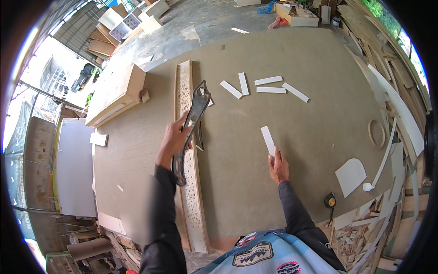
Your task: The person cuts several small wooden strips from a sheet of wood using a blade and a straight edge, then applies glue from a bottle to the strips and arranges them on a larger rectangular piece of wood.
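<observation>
My left hand (172, 140) is closed around the middle of a long dark grey metal tool (198, 107) with curved sides and openings near its ends. It is held over a long narrow wooden board (197, 214) with a speckled, pitted face and raised edges. A dark curved piece (200, 137) shows partly beside the board, behind that hand. My right hand (279, 169) grips the near end of a white flat strip (267, 138) above the brown tabletop (242, 182). Farther away lie several similar white strips (270, 90), some touching; one is mostly hidden by the tool.
A wooden box (121, 96) stands at the far left of the tabletop, with a small white block (99, 139) nearer me. To the right are a tape measure (330, 200), a white rounded sheet (350, 177) and a wooden ring (376, 134). Scrap wood (388, 59) piles along the right.
</observation>
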Available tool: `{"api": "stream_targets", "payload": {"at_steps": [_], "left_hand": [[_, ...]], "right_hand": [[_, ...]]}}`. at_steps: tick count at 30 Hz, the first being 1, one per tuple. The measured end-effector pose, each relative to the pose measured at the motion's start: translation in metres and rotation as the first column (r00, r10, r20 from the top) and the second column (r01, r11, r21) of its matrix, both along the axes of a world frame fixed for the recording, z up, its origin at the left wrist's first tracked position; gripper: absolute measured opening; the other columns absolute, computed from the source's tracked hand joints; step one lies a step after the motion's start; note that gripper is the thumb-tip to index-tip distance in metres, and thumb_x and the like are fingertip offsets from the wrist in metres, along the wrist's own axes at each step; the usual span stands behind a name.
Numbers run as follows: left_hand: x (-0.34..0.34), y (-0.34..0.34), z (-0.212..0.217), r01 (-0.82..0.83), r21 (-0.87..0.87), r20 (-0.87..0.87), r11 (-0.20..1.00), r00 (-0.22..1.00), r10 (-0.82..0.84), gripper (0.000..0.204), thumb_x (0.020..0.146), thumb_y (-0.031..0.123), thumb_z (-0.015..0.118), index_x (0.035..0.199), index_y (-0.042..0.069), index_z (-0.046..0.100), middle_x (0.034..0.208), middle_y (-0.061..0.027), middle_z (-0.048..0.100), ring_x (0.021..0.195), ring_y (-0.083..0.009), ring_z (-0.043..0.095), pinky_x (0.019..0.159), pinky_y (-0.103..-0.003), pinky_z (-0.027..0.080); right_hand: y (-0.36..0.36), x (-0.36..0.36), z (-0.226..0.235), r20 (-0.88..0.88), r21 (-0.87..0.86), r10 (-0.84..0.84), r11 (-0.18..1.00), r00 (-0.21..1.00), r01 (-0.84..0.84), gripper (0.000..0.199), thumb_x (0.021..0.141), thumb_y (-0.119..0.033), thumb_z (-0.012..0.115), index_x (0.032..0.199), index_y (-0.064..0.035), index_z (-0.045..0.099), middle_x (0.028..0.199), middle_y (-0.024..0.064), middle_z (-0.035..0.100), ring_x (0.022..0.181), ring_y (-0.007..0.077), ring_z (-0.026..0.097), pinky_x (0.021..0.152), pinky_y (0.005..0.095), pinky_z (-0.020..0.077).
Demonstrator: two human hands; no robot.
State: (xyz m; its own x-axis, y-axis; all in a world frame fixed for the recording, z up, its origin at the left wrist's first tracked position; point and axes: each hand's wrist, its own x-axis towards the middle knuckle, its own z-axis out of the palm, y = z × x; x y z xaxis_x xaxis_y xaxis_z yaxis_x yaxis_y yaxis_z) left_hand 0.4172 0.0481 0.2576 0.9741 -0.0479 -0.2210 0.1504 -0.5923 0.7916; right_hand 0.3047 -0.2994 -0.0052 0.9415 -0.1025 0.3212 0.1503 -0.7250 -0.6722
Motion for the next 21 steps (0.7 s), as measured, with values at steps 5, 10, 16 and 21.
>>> {"api": "stream_targets", "payload": {"at_steps": [5, 10, 16, 21], "left_hand": [[-0.146, -0.023, -0.054, -0.29, -0.252, 0.168, 0.923, 0.926, 0.337, 0.008, 0.098, 0.005, 0.06, 0.099, -0.004, 0.06, 0.072, -0.0059, 0.065, 0.056, -0.0142, 0.067, 0.049, -0.029, 0.052], [-0.252, -0.093, -0.155, -0.283, -0.243, -0.078, 0.928, 0.959, 0.272, 0.017, 0.1, 0.01, 0.065, 0.093, -0.005, 0.061, 0.076, -0.0056, 0.067, 0.066, -0.0126, 0.068, 0.059, -0.029, 0.057], [-0.261, -0.105, -0.209, -0.263, 0.278, 0.232, 0.924, 0.952, 0.201, 0.031, 0.095, 0.025, 0.072, 0.081, -0.001, 0.064, 0.067, -0.0189, 0.06, 0.053, -0.031, 0.06, 0.052, -0.043, 0.042], [-0.169, -0.034, -0.18, -0.585, -0.004, 0.472, 0.811, 0.714, 0.518, 0.011, 0.095, 0.01, 0.069, 0.092, 0.0, 0.071, 0.066, -0.0091, 0.056, 0.057, -0.0122, 0.048, 0.056, -0.031, 0.042]], "right_hand": [[-0.002, -0.005, 0.007, -0.046, 0.047, -0.005, 0.999, 0.999, 0.007, 0.043, 0.095, -0.011, 0.059, 0.135, 0.0004, 0.047, 0.105, 0.0225, 0.058, 0.092, 0.0412, 0.061, 0.077, 0.0501, 0.0523], [0.016, -0.024, 0.005, -0.007, -0.024, -0.03, 0.999, 1.0, 0.03, 0.041, 0.093, -0.014, 0.057, 0.132, -0.0009, 0.051, 0.107, 0.0226, 0.058, 0.098, 0.0403, 0.058, 0.087, 0.0505, 0.047], [0.021, -0.029, 0.0, -0.035, 0.034, -0.157, 0.987, 0.987, 0.158, 0.043, 0.094, -0.016, 0.057, 0.134, -0.0018, 0.052, 0.113, 0.0205, 0.061, 0.1, 0.0397, 0.058, 0.088, 0.049, 0.0459], [0.021, -0.024, 0.0, -0.072, 0.006, -0.175, 0.984, 0.982, 0.176, 0.045, 0.094, -0.016, 0.059, 0.136, -0.0022, 0.052, 0.115, 0.0203, 0.062, 0.102, 0.0392, 0.059, 0.089, 0.0477, 0.0465]]}}
